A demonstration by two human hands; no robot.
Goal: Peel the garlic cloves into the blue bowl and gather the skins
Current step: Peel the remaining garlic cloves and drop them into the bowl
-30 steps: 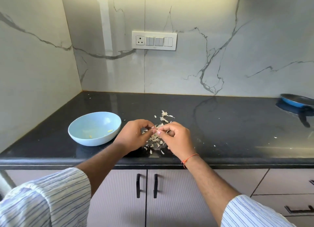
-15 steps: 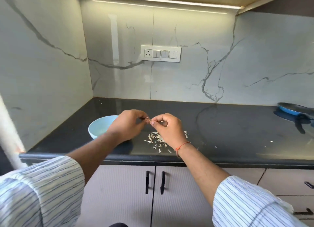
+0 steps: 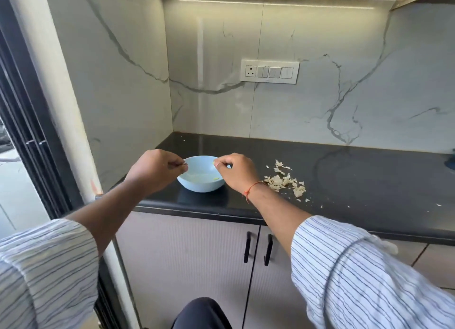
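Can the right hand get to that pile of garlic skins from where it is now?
Probably yes. The right hand is over the blue bowl, the garlic skins lie just to its right on the countertop, nothing between.

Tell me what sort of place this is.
Most likely a home kitchen: a dark stone countertop over handled cabinet doors, a marble-look backsplash with a switch and socket panel, and garlic skins beside a blue bowl.

Left hand (image 3: pixel 154 172) and right hand (image 3: pixel 235 172) raised apart, fingertips pinched, forearms extended
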